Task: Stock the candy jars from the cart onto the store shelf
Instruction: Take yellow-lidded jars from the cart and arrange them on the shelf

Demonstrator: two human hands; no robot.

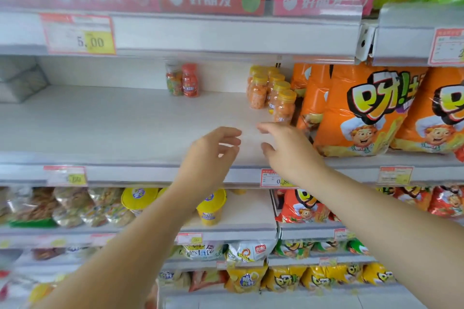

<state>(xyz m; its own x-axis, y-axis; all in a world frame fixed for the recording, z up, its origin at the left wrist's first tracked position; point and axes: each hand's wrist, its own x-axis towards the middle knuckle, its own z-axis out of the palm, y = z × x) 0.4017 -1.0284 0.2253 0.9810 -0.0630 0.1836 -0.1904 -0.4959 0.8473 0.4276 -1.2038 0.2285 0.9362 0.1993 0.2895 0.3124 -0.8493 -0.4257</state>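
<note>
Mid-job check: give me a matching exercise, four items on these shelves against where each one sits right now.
Items
1. yellow-lidded jars
2. red-lidded jar
3. orange snack bags
4. yellow tubs

Places
A. one shelf down from the jars
B. right end of the middle shelf
C. back of the middle shelf, beside a multicoloured jar
D. just beyond the right hand

Pairs: 1-D, 2-C, 3-B, 4-A
</note>
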